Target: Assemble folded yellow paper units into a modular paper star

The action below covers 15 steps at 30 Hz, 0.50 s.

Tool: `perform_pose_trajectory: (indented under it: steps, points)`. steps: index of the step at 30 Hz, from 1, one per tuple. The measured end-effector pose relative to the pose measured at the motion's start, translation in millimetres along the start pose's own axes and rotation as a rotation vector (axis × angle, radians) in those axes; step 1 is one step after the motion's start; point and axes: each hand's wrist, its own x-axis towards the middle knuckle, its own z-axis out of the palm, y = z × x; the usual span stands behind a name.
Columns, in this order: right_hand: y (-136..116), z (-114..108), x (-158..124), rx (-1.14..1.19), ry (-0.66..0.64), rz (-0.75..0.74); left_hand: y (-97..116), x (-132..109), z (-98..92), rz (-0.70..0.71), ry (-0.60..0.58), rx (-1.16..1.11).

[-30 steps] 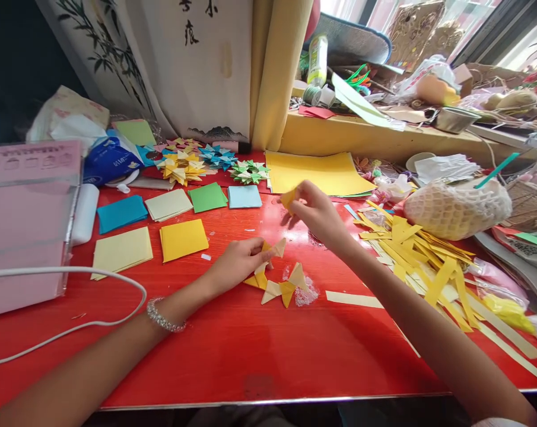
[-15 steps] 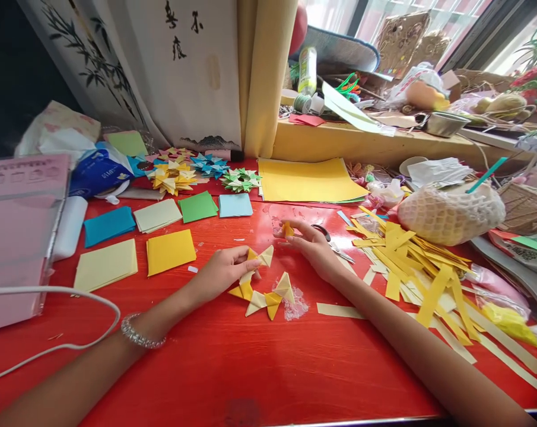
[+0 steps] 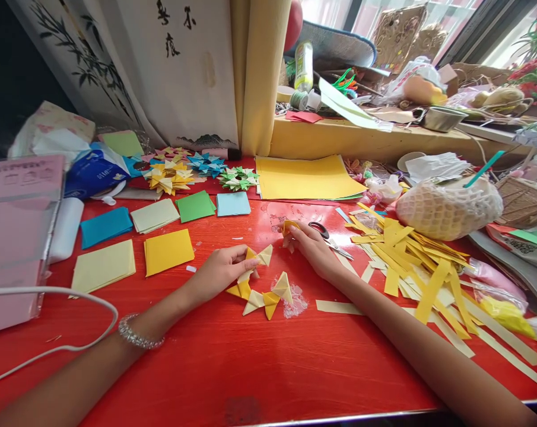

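Note:
A curved chain of folded paper pieces (image 3: pixel 270 302), alternately cream and yellow, is pinched at its upper left end by my left hand (image 3: pixel 221 270). The chain's other end lies over a crumpled clear plastic scrap (image 3: pixel 297 301) on the red table. My right hand (image 3: pixel 307 246) holds a small folded yellow paper piece (image 3: pixel 290 227) between thumb and fingers, apart from the chain. Just beyond that hand lie scissors (image 3: pixel 333 240) with black handles. A cream paper strip (image 3: pixel 338 306) is on the table below my right forearm.
Stacks of blue paper (image 3: pixel 107 228), yellow paper (image 3: pixel 169 252) and other colours lie to the left. Finished paper stars (image 3: pixel 168 176) and large yellow sheets (image 3: pixel 301 178) are at the back. Yellow and cream strips (image 3: pixel 410 267) heap on the right. A white cable (image 3: pixel 112 308) crosses the left side.
My right hand has turned the yellow piece, which now shows more of its face. My left hand keeps its hold on the chain. The whole view has shifted slightly.

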Motion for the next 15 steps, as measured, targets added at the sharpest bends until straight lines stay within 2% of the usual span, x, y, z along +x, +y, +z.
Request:
perform_pose_trajectory:
  steps: [9, 15]
  points:
    - [1.9, 1.0, -0.1, 0.131, -0.028, 0.083, 2.6, -0.7, 0.1, -0.009, -0.004, -0.009]
    - [-4.3, 3.0, -2.9, -0.008, -0.023, 0.070, 2.5, -0.5, 0.0, -0.022, -0.012, -0.028]
